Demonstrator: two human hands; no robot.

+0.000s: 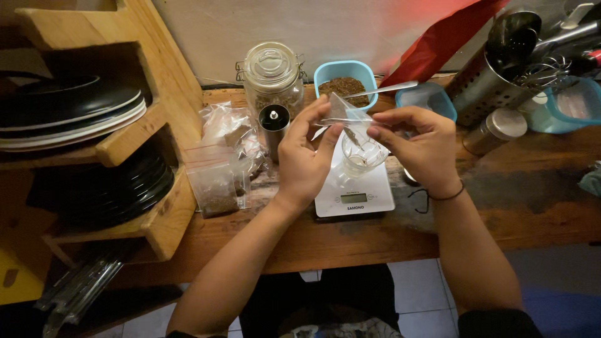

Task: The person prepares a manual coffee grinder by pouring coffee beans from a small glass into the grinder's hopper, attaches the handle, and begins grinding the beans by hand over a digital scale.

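Note:
My left hand (307, 156) and my right hand (419, 147) both pinch the top of a small clear plastic zip bag (346, 114), held above a small glass cup (362, 155). The cup stands on a white digital kitchen scale (354, 194). Behind the bag sits a light blue bowl (345, 74) of brown granules with a metal spoon (391, 89) resting in it. The bag looks nearly empty.
A lidded glass jar (272, 78) and a small metal grinder (274, 125) stand left of the scale, with several filled zip bags (216, 184) beside them. A wooden rack of dark plates (69, 112) is at left; a metal utensil holder (494, 78) and blue containers (573, 106) at right.

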